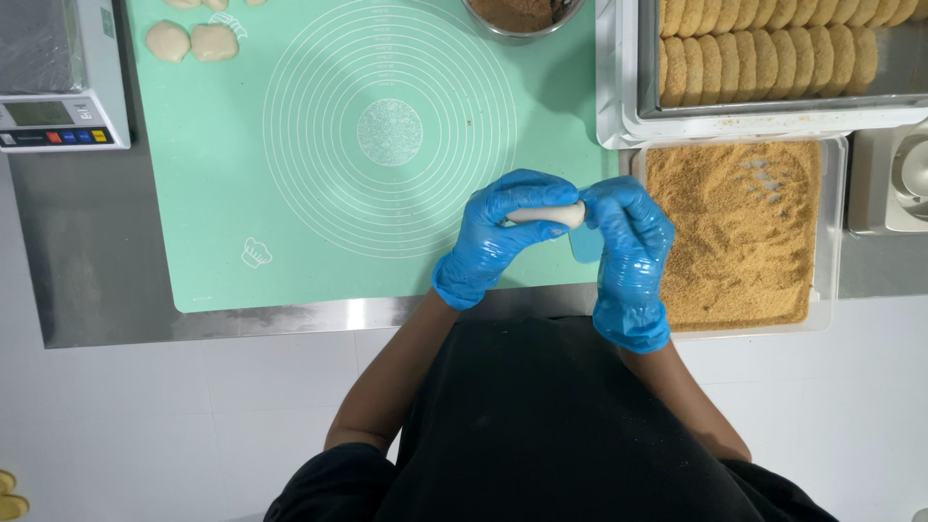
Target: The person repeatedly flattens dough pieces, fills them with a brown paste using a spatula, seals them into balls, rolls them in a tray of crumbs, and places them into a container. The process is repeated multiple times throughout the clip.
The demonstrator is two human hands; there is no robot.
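Dough piece [547, 215], pale and oblong, sits pinched between both gloved hands, held above the near edge of the mat. Around the hands, going from biggest down: the steel tabletop [87, 280] carries everything; the mint-green silicone mat [222, 164] with its printed rings spreads beyond and to the left of the hands; a clear tub of golden breadcrumbs [725, 242] lies just to the right of the right hand; a metal tray [899, 72] with rows of crumbed patties [764, 58] stands farther off, beyond that tub; a digital scale [63, 72] sits well away at the far left; a metal bowl [522, 14] of brown filling is straight ahead at the far edge; two flat pale dough rounds [191, 42] lie on the mat's far left corner. The left hand [498, 237], in a blue glove, curls closed around one end of the dough; the right hand [628, 246], also gloved, wraps its fingers narrowly over the other end.
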